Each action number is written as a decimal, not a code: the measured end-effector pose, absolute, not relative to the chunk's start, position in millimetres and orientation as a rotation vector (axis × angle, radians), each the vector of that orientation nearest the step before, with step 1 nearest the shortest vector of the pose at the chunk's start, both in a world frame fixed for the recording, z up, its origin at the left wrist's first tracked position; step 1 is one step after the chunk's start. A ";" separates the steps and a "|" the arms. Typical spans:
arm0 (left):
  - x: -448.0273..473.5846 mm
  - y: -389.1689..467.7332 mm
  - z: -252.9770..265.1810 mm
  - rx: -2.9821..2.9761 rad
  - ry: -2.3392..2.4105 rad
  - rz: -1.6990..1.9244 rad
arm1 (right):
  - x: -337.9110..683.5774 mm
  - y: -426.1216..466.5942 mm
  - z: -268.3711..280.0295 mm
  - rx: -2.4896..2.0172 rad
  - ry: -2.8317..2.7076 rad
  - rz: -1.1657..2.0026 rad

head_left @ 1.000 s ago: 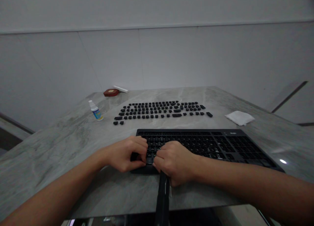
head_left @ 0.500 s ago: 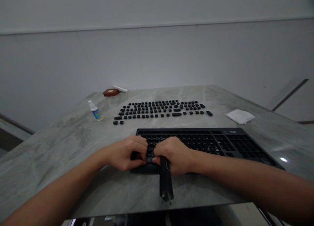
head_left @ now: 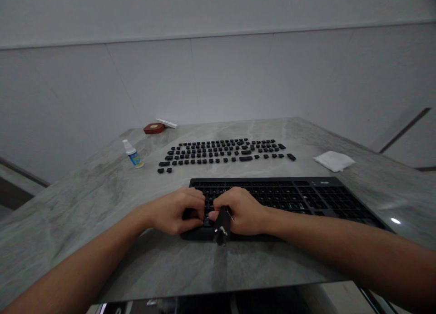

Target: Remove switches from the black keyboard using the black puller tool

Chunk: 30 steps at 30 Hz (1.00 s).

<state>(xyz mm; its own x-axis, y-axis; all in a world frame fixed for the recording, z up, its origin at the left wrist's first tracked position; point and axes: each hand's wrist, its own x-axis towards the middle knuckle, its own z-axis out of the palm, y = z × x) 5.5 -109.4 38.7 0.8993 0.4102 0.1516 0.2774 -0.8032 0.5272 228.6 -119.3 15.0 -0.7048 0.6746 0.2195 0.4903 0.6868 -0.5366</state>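
Note:
A black keyboard (head_left: 282, 180) lies along the front of the table, with its key positions mostly bare of caps. My left hand (head_left: 179, 209) is at its left end, fingers curled and thumb bent in, gripping the lower left corner. Close beside it, my right hand (head_left: 240, 211) is closed round a dark stick-like tool (head_left: 222, 227), whose handle end points toward me. The tool's working tip is hidden by my fingers, over the keyboard's lower left keys. Beyond the keyboard, several black keycaps (head_left: 245, 158) are laid out in rows.
A small white spray bottle (head_left: 132, 155) with a blue label stands at the left. A reddish-brown case (head_left: 154, 128) and a white strip (head_left: 167, 123) lie at the far left. A folded white cloth (head_left: 334, 161) lies right. The table's front edge (head_left: 218, 296) is close to me.
The tool in my right hand has tilted up, its handle end swinging away from me and slightly left. My left hand has stayed at the keyboard's corner.

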 end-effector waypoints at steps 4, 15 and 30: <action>5.6 -109.3 41.1 2.531 0.500 0.343 | 227.1 -120.8 16.4 -0.963 -2.478 0.663; 4.7 -106.7 42.2 2.478 0.572 0.301 | 226.2 -125.4 17.6 -1.033 -2.581 0.473; 7.1 -107.3 41.0 2.407 0.548 0.315 | 218.2 -127.3 26.6 -1.223 -2.379 0.723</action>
